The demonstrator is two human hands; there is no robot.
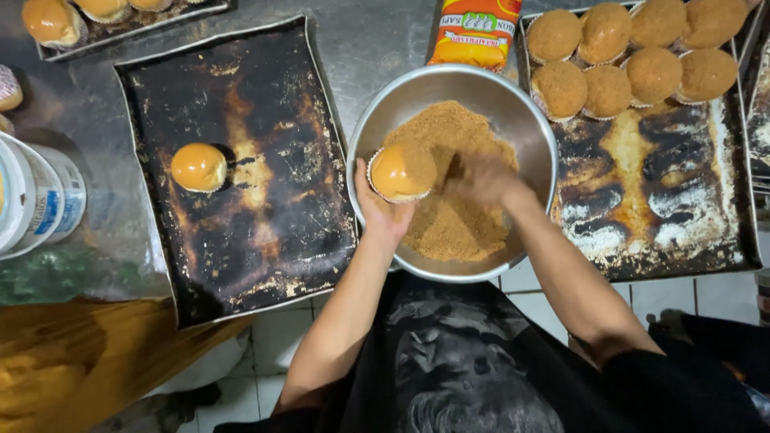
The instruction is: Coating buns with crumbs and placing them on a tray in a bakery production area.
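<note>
A round steel bowl point(525, 120) is sitting on the metal desk point(377, 40) between two blackened baking trays, and it is holding a heap of fine brown crumbs point(449, 216) that is filling much of its bottom. The left hand point(383, 210) is gripping a glazed bun point(403, 171) in a white paper cup, holding it up over the left part of the bowl, just above the crumbs. The right hand point(485, 178) is reaching into the middle of the bowl with its fingers down in the crumbs; it is blurred, so I cannot tell whether it is closed on a pinch of crumbs or spread open.

The left tray point(265, 265) is carrying only one plain glazed bun point(199, 167), lying near its left edge. The right tray point(666, 224) is carrying eight crumb-coated buns point(626, 52) in paper cups, standing in two rows along its far end, touching one another. An orange packet point(475, 32) is lying just beyond the bowl. White plastic tubs point(36, 196) are standing at the left edge of the desk, and another tray with glazed buns point(52, 20) is showing at the top left corner
</note>
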